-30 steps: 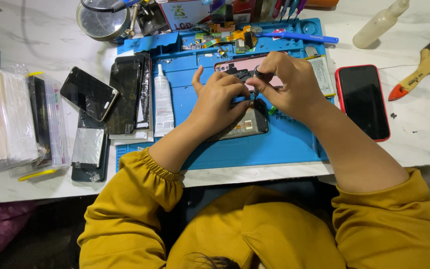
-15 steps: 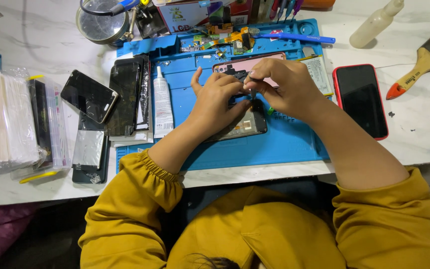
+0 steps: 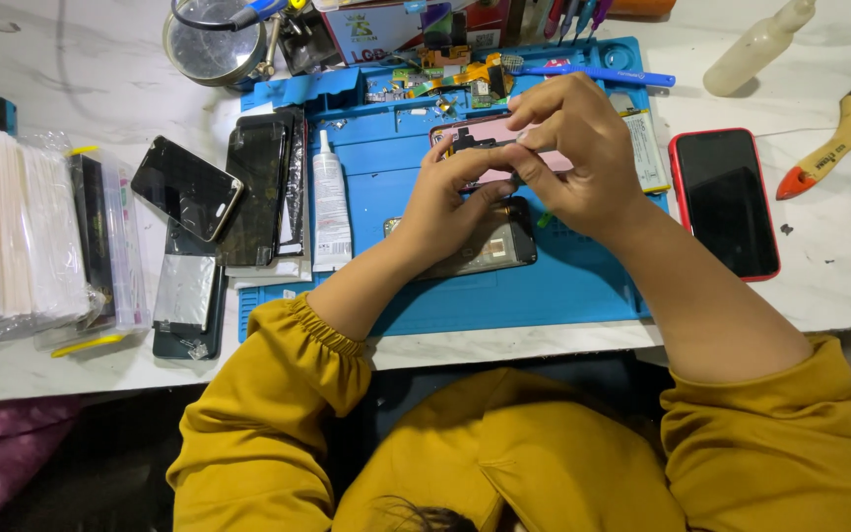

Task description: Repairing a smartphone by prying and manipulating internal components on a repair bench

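Head view: our left hand (image 3: 445, 202) and right hand (image 3: 568, 148) pinch a small black part (image 3: 467, 144) above the blue mat (image 3: 583, 286); we should grip lightly, keeping it over the mat.

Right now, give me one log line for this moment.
left hand: pinching small black part | right hand: pinching same part | under hands: pink phone body, blue mat

A white marble-patterned table (image 3: 819, 296) fills the scene, evenly lit (no hard shadows); a blue work mat (image 3: 583, 286) covers its middle; dark floor (image 3: 71, 473) shows along the near left edge.
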